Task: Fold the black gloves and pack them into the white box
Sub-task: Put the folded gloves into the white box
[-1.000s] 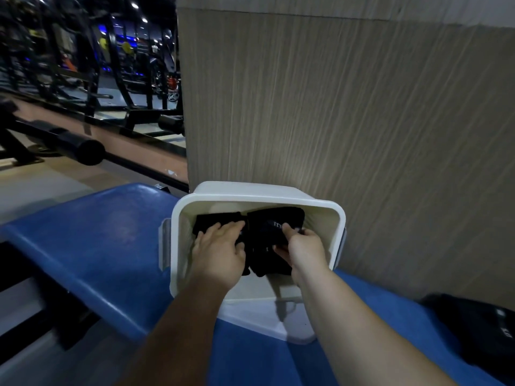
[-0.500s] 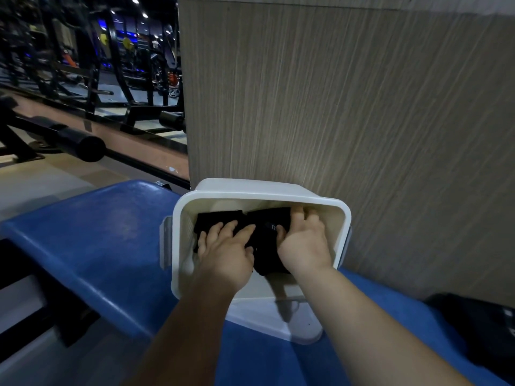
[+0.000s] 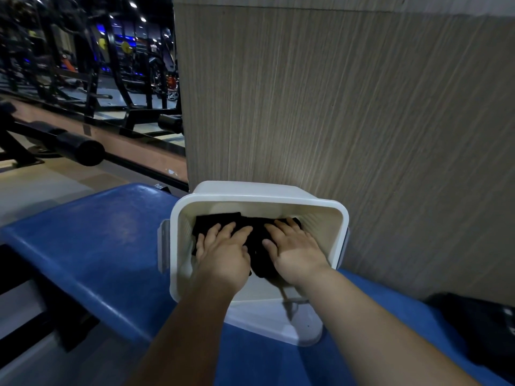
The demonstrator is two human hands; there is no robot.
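Pressing down inside the white box (image 3: 178, 218) at the centre of the frame, 2 hands cover most of the black gloves (image 3: 214, 220). Only a dark strip above the fingers and a dark wedge between the wrists show, and the folds cannot be made out. The left hand (image 3: 223, 252) lies flat with straight, spread fingers on the left bundle. The right hand (image 3: 295, 249) lies flat the same way on the right bundle, gripping nothing. The near wall of the box is hidden behind the forearms, and a white lid (image 3: 278, 321) shows only partly beneath it on the blue worktop (image 3: 97, 240). At the lower right edge a black bag (image 3: 479, 330) is cut off and too dark to read. Gym racks (image 3: 92, 65) at upper left are dim and blurred. Compared with 1 second ago, the right hand no longer pinches the glove's edge. It has moved deeper into the box and flattened, while the left hand has barely shifted.
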